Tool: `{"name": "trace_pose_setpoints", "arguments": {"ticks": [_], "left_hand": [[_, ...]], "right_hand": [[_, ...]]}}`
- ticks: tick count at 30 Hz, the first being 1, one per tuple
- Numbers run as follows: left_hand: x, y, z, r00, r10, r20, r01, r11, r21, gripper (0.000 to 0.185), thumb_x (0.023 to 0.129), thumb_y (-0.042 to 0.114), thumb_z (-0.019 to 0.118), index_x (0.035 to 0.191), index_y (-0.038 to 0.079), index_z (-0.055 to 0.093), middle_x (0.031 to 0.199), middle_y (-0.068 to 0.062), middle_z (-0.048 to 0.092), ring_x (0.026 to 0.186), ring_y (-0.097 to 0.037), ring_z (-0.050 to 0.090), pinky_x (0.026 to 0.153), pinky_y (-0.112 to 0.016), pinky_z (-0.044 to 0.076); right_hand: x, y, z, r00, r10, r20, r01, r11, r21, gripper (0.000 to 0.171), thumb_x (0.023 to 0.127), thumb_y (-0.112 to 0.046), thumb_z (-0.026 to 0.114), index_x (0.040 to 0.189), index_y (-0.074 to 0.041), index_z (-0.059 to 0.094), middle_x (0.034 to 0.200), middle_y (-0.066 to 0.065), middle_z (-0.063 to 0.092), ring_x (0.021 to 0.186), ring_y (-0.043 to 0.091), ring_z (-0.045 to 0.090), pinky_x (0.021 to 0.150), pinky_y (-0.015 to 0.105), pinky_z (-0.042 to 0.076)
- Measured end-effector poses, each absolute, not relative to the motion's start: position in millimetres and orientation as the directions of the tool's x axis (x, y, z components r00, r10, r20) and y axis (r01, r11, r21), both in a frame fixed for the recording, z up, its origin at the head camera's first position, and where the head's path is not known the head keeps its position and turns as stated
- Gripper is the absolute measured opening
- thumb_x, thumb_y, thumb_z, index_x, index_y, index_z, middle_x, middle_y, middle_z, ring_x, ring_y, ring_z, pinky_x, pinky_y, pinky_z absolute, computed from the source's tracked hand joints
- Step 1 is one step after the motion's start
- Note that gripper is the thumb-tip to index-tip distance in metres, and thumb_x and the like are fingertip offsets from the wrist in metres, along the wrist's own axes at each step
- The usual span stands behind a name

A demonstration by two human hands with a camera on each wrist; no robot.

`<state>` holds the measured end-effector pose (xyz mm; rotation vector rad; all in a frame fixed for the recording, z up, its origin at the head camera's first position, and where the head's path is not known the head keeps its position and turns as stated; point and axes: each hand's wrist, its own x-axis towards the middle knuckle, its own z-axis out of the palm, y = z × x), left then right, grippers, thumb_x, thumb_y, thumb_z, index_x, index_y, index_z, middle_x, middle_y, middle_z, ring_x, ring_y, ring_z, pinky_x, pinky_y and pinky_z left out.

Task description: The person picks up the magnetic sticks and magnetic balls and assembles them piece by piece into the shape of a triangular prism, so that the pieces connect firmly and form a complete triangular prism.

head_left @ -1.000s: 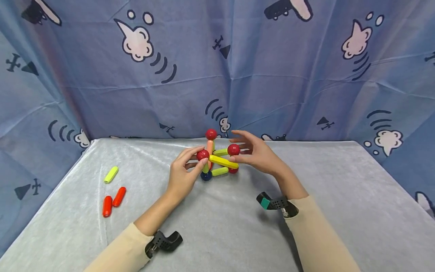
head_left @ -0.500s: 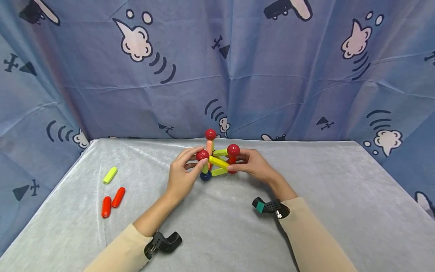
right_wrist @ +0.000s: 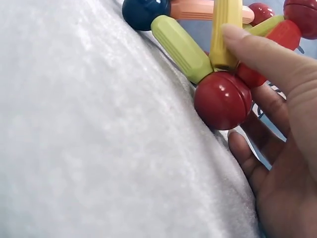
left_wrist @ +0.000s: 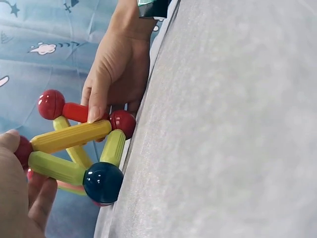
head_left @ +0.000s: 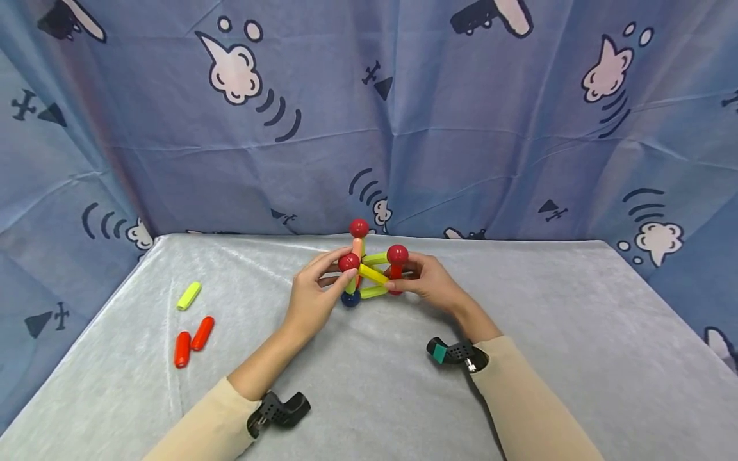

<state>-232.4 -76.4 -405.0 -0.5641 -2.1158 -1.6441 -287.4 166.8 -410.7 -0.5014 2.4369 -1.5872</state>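
A toy structure [head_left: 371, 272] of coloured rods and balls stands on the grey cloth-covered table [head_left: 369, 384], at its middle rear. My left hand [head_left: 341, 266] pinches a red ball [head_left: 348, 262] on the structure's left side between thumb and fingers. My right hand [head_left: 400, 272] holds the right side: its thumb [right_wrist: 257, 49] presses the end of the yellow rod [left_wrist: 72, 136] and its fingers curl behind the red rod [left_wrist: 77, 112]. A dark blue ball [left_wrist: 103, 182] and a red ball [right_wrist: 223, 99] rest on the cloth, with a green rod [right_wrist: 181, 48] joining them.
Loose rods lie at the table's left: one yellow-green rod [head_left: 188, 295] and two orange rods [head_left: 202, 333] [head_left: 181, 349]. A blue patterned curtain [head_left: 369, 128] closes off the back and sides. Black wrist mounts [head_left: 277, 410] [head_left: 452, 352] sit on both forearms.
My right hand, open beside the structure a second ago, has closed on its right side with the thumb on the yellow rod. My left hand has kept its pinch on the red ball.
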Motion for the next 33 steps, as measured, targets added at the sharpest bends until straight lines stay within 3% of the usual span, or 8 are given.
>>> {"name": "trace_pose_setpoints", "arguments": {"ticks": [6,15,22,28,33], "left_hand": [[-234,-76,-404,-0.845,0.096,0.525,0.532,0.23,0.815,0.045,0.091,0.012,0.075,0.135,0.013,0.066,0.122,-0.009,0.07,0.103,-0.023,0.072,0.086,-0.03,0.062],[-236,-78,-409,-0.863,0.134,0.487,0.504,0.301,0.81,0.06,0.082,0.0,0.081,0.138,0.004,0.059,0.122,-0.015,0.07,0.099,-0.029,0.071,0.082,-0.034,0.063],[-237,-81,-419,-0.928,0.14,0.346,0.372,0.436,0.82,0.033,0.079,0.004,0.084,0.11,0.005,0.07,0.099,-0.01,0.072,0.092,-0.022,0.072,0.08,-0.031,0.063],[-240,-84,-422,-0.948,0.079,0.31,0.31,0.458,0.833,0.025,0.086,0.01,0.08,0.109,0.007,0.073,0.104,-0.009,0.076,0.09,-0.022,0.074,0.082,-0.033,0.062],[-242,-88,-422,-0.959,0.044,0.279,0.262,0.505,0.822,0.02,0.089,0.014,0.078,0.107,0.007,0.075,0.105,-0.01,0.077,0.084,-0.021,0.075,0.078,-0.035,0.062]], "right_hand": [[-288,168,-411,-0.925,-0.378,0.033,-0.185,0.374,-0.909,0.04,0.086,-0.011,0.081,0.123,-0.002,0.068,0.121,0.019,0.07,0.107,0.029,0.068,0.092,0.033,0.059],[-287,168,-412,-0.916,-0.398,0.047,-0.201,0.357,-0.912,0.038,0.083,-0.008,0.082,0.118,0.0,0.069,0.119,0.018,0.071,0.107,0.027,0.067,0.09,0.028,0.058],[-286,170,-411,-0.905,-0.422,0.057,-0.236,0.384,-0.893,0.035,0.08,-0.01,0.085,0.113,-0.002,0.072,0.109,0.014,0.073,0.099,0.024,0.067,0.089,0.029,0.056],[-285,178,-406,-0.868,-0.497,0.029,-0.272,0.426,-0.863,0.038,0.077,-0.015,0.088,0.111,-0.005,0.074,0.1,0.009,0.075,0.092,0.021,0.067,0.085,0.029,0.057],[-285,187,-402,-0.781,-0.621,-0.068,-0.205,0.357,-0.911,0.04,0.085,-0.01,0.081,0.122,-0.001,0.069,0.116,0.016,0.073,0.103,0.024,0.071,0.093,0.028,0.059]]}}
